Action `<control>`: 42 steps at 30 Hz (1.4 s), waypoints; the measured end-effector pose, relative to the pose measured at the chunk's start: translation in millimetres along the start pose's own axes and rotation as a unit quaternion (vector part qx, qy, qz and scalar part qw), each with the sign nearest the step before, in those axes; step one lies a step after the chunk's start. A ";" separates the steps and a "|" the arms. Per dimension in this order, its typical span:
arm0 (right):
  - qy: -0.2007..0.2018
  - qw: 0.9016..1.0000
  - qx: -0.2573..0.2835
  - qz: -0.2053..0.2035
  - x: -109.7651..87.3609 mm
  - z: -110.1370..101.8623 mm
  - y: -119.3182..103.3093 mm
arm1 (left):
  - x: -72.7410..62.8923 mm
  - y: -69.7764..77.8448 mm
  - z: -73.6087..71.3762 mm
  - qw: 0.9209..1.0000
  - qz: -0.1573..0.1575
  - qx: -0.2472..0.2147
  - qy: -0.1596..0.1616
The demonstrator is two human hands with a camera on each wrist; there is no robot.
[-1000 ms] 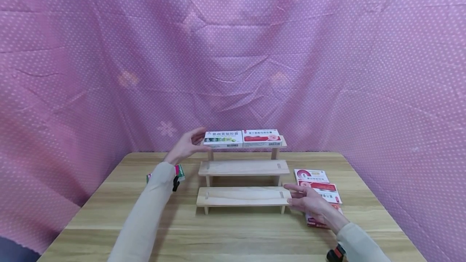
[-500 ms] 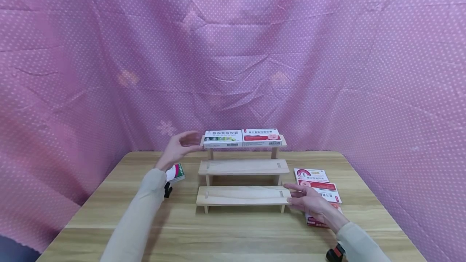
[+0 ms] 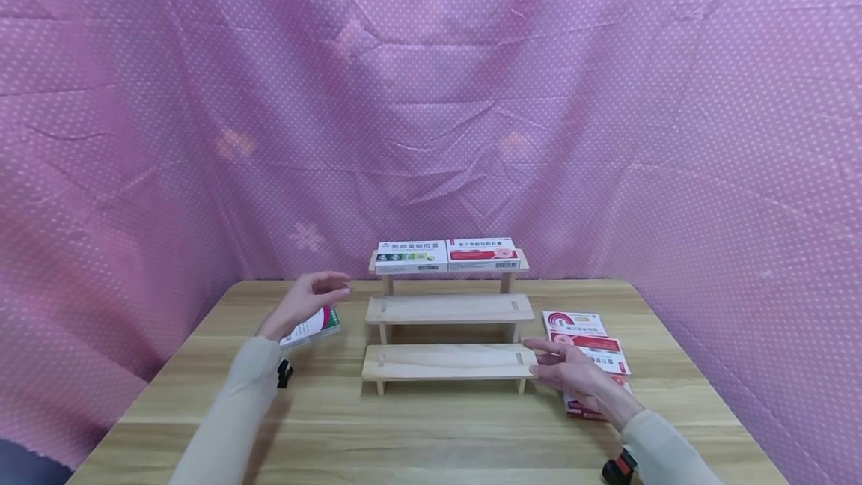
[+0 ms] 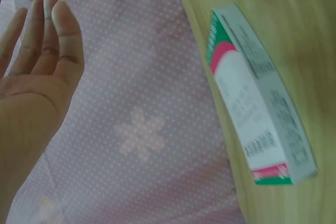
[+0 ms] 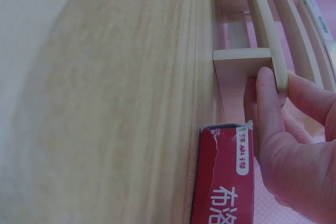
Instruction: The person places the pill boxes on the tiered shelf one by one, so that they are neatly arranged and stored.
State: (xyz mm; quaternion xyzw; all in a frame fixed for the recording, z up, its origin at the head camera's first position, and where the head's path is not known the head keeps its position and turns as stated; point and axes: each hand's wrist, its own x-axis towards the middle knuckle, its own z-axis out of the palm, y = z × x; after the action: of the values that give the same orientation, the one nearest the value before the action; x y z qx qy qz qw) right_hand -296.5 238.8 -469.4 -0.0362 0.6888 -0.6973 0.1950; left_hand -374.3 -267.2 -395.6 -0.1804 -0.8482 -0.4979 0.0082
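Note:
A three-step wooden display shelf [image 3: 450, 362] stands on the table. My right hand [image 3: 575, 379] holds the right end of its lowest board; in the right wrist view the thumb and fingers [image 5: 269, 103] lie on opposite faces of the board. On the top step, two medicine boxes lie side by side: a white-and-green one [image 3: 412, 257] and a white-and-red one [image 3: 481, 254]. My left hand [image 3: 306, 302] is in the air left of the shelf, fingers loosely bent and holding nothing. Below it lies a white, green and pink medicine box [image 4: 252, 108], partly covered in the head view.
Right of the shelf lie several medicine boxes, among them a white one with pink arcs [image 3: 575, 322] and a red-and-white one [image 3: 595, 354]. A dark red box [image 5: 223, 174] is close beside my right hand. A pink dotted cloth [image 3: 431, 133] hangs behind the table [image 3: 431, 440].
My left hand has moved away from the white-and-green box on the top step, leftward and down, uncovering more of the box on the table. The right hand has stayed at the lowest board.

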 end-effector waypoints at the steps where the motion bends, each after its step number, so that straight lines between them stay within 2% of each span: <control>1: 0.000 1.000 -0.001 -0.001 0.0 -0.1 0.0 | -2.8 -2.3 -1.2 1.000 -0.004 0.002 -0.002; 6: -0.002 1.000 -0.002 -0.006 -0.9 0.2 -0.4 | -14.0 -15.3 -6.9 1.000 -0.007 0.002 -0.008; 9: -0.004 1.000 -0.003 -0.007 -1.5 0.4 -0.3 | -20.1 -25.4 -10.2 1.000 -0.006 0.021 -0.006; 15: -0.003 1.000 -0.002 -0.004 -0.7 -0.5 0.9 | -33.0 -45.2 -16.0 0.995 -0.030 0.091 0.007; 20: -0.002 1.000 -0.002 -0.003 -0.6 -0.6 0.2 | -40.3 -58.5 -20.6 0.993 -0.056 0.098 0.022; 28: 0.002 1.000 -0.010 -0.005 -0.2 -1.2 0.2 | -45.9 -75.9 -30.0 0.989 -0.093 0.108 0.025; 34: 0.002 1.000 -0.011 -0.006 0.8 -1.0 0.9 | -48.6 -85.5 -31.6 0.985 -0.096 0.145 0.020; 38: 0.002 1.000 -0.015 -0.004 0.1 -0.4 0.9 | -49.5 -90.2 -31.9 0.984 -0.112 0.138 0.013; 42: 0.004 1.000 -0.015 -0.001 -0.2 0.3 0.2 | -49.9 -93.7 -33.8 0.982 -0.141 0.126 0.015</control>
State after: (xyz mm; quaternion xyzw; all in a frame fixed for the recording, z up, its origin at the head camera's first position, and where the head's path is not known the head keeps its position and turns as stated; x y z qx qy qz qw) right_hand -296.2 238.6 -469.6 -0.0370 0.7001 -0.6872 0.1903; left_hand -362.6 -351.8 -467.0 -0.0493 -0.9210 -0.3855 -0.0266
